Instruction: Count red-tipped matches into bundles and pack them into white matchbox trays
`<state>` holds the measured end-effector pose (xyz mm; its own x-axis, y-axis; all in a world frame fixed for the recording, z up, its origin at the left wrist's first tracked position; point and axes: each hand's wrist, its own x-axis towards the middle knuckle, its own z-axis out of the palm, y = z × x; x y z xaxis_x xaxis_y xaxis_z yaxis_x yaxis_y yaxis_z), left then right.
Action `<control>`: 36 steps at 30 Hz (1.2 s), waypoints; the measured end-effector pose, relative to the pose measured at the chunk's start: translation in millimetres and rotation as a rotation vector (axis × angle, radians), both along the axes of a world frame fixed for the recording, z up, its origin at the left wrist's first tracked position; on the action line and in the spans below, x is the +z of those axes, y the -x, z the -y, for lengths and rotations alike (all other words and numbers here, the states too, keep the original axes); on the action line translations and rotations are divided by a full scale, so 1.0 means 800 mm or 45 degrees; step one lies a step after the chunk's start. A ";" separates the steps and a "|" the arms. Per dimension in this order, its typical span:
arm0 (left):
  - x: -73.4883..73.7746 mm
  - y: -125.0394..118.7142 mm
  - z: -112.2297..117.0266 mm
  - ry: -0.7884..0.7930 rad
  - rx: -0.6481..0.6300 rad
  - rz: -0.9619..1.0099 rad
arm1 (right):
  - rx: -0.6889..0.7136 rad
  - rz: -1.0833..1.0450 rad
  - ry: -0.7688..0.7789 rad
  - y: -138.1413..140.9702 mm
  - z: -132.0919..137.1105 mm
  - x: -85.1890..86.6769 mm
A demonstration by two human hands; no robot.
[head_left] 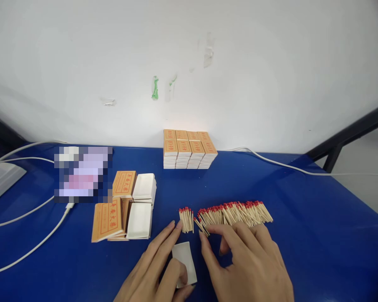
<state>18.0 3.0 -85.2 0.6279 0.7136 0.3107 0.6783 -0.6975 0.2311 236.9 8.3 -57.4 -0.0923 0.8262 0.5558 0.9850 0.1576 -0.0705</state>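
Observation:
My left hand (157, 268) lies on the blue table (318, 235). Its thumb and fingers hold a small white matchbox tray (185, 262), and its fingertips reach toward a little bundle of red-tipped matches (186, 219). My right hand (248, 262) rests palm down with fingers spread and bent. Its fingertips touch the near edge of a long row of loose matches (236, 213).
Orange matchbox sleeves (108, 218) and white trays (140, 219) lie in a loose heap at the left. A neat stack of closed matchboxes (188, 149) stands against the white wall. White cables (28, 247) cross the table's left side, and another cable (286, 165) runs at the back right.

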 end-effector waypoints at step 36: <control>-0.002 -0.001 0.000 -0.021 -0.004 -0.039 | -0.056 -0.010 0.038 0.015 -0.003 -0.003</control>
<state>18.8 2.8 -87.2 0.6394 0.7065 0.3032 0.6827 -0.7032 0.1987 225.2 10.5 -59.6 -0.0512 0.8457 0.5312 0.9904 0.1115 -0.0820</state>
